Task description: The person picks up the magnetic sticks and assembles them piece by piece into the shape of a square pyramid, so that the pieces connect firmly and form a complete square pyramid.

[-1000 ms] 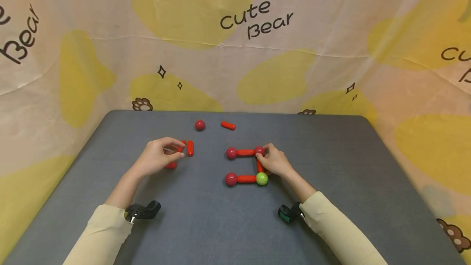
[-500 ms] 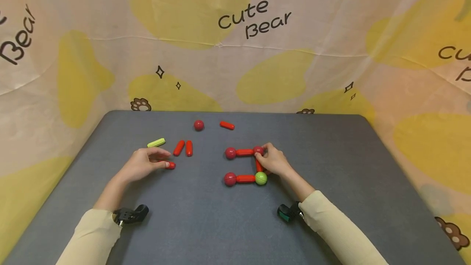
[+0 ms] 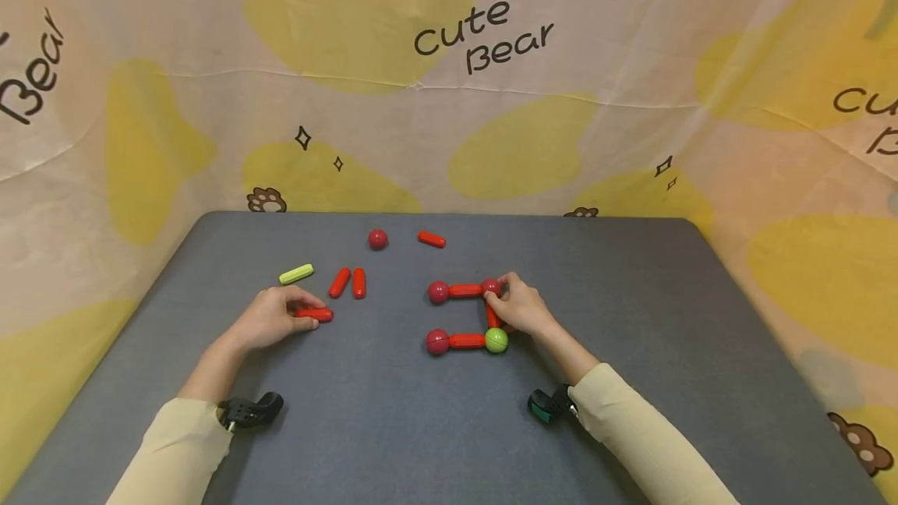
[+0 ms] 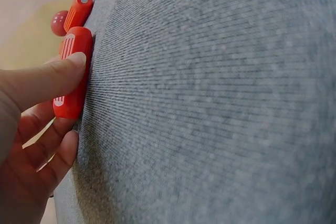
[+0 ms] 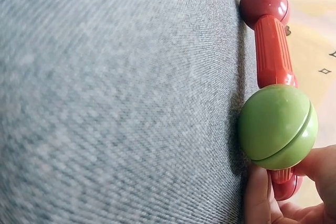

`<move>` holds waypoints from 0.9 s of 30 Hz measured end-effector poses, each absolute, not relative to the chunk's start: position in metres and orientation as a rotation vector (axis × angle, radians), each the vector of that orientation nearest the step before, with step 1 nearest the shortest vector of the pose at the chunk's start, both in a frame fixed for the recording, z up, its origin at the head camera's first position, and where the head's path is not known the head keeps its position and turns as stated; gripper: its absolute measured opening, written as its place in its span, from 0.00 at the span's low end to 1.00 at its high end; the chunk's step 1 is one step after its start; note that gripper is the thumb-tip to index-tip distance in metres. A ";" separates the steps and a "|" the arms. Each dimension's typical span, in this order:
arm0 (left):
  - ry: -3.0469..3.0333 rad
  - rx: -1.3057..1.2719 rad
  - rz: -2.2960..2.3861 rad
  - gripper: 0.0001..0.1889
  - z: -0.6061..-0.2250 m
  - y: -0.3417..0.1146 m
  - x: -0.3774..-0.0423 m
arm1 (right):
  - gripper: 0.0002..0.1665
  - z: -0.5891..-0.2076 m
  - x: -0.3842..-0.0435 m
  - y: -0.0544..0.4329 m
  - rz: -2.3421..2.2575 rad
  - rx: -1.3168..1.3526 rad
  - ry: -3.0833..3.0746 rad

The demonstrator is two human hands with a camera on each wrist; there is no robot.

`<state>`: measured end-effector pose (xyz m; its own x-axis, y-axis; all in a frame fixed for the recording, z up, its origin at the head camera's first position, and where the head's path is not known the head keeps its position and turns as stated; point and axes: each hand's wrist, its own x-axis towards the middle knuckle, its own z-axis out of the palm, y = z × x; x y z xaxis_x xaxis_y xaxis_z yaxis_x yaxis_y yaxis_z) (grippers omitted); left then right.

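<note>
My left hand [image 3: 270,318] pinches a red rod [image 4: 73,72] between thumb and fingers, low at the table on the left; the rod has a ridged side. On the right, a three-sided frame of rods and balls lies on the table. Its near corner is a green ball [image 5: 278,127], joined by a red rod [image 3: 467,341] to a dark red ball [image 3: 438,342]. A far rod [image 3: 465,291] links two more dark red balls. My right hand [image 3: 522,306] grips the frame's right side, at the far corner ball [image 3: 490,286] and the side rod, partly hiding both.
Two red rods [image 3: 340,283] lie side by side just beyond my left hand, with a yellow-green rod [image 3: 296,274] to their left. Near the table's back edge are a loose red ball [image 3: 377,239] and another red rod [image 3: 431,239]. A printed cloth [image 3: 393,139] hangs behind the table.
My left hand has moved left and nearer from beside the pair of rods, and has taken hold of the lone red rod. The yellow-green rod came into sight. My right hand stays put.
</note>
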<state>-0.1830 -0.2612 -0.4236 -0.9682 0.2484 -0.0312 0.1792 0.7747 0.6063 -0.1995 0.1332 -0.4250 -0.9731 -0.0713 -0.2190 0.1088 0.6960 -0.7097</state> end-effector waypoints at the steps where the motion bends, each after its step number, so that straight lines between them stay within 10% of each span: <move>1: 2.863 0.348 0.950 0.12 -0.424 -0.261 -0.183 | 0.23 -0.425 -0.199 0.133 -1.141 0.030 2.678; 27: 2.825 0.495 1.065 0.12 -0.406 -0.223 -0.179 | 0.24 -0.427 -0.200 0.133 -1.134 0.031 2.684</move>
<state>-0.1790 -0.2230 -0.4059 -0.9443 0.3269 0.0369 0.2700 0.7059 0.6549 -0.1997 0.1326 -0.4268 -0.9739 -0.0687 -0.2161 0.1071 0.7009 -0.7052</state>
